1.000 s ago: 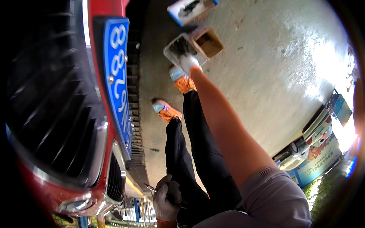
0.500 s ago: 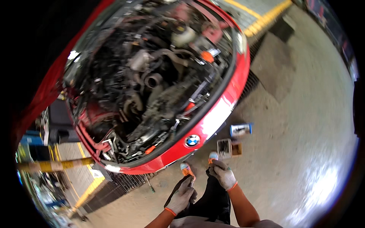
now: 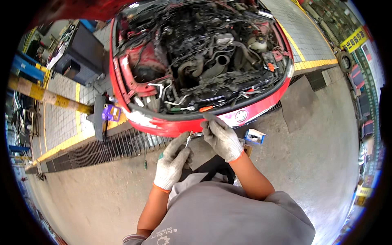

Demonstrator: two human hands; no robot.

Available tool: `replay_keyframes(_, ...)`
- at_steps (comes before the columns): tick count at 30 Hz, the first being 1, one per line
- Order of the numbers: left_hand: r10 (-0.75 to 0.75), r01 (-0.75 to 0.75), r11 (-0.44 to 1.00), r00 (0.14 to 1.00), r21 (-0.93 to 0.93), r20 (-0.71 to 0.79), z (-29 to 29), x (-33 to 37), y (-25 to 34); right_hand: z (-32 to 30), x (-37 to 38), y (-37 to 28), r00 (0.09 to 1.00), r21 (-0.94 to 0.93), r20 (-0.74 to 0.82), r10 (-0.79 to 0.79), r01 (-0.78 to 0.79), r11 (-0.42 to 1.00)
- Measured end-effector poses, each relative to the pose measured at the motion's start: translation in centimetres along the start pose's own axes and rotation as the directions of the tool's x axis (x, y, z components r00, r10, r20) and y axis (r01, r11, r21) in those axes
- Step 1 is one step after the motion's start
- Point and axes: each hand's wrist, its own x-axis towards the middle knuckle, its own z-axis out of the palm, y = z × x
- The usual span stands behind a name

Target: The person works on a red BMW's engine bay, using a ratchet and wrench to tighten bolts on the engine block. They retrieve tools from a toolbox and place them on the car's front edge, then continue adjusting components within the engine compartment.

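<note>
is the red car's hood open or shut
Open: the engine bay is uncovered, and part of the raised hood shows at the top left.

At your ten o'clock you have a dark cabinet; at nine, a yellow-and-white post with a purple container near its end. Your two o'clock holds a tyre near a yellow sign; at three, a brownish sheet lies on the floor.

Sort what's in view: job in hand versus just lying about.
Likely the job: left hand, holding slim metal piece; right hand, contents unclear; opened engine bay; orange-handled tool.

Likely lying about: green-handled tool on floor; blue-and-white box; purple container.
</note>
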Motion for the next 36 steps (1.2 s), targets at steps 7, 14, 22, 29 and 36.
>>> replay_keyframes(7, 0.031, -0.03, 0.999, 0.999, 0.023, -0.017, -12.0, -3.9, 3.3, 11.6, 1.0, 9.1, 0.98, -0.196, 0.201, -0.007, 0.048, 0.98)
replay_keyframes(14, -0.099, 0.101, 0.994, 0.994, 0.036, -0.053, -18.8, -2.7, -1.4, 10.2, 0.9, 15.3, 0.997, -0.389, -0.034, 0.063, -0.072, 0.919)
replay_keyframes(22, -0.229, 0.205, 0.953, 0.97, 0.224, 0.087, -20.5, 2.8, -5.2, 7.0, 0.6, 17.5, 0.998, -0.688, -0.051, 0.032, -0.059, 0.723)
replay_keyframes(29, -0.249, 0.217, 0.905, 0.967, 0.367, 0.043, -18.7, 7.8, -2.8, 7.5, 6.2, 17.6, 0.988, -0.709, 0.036, -0.147, 0.129, 0.693)
replay_keyframes(36, -0.338, 0.305, 0.882, 0.941, 0.359, 0.031, -17.3, 14.4, -1.5, 7.4, 11.4, 16.3, 0.951, -0.659, -0.091, -0.296, 0.165, 0.733)
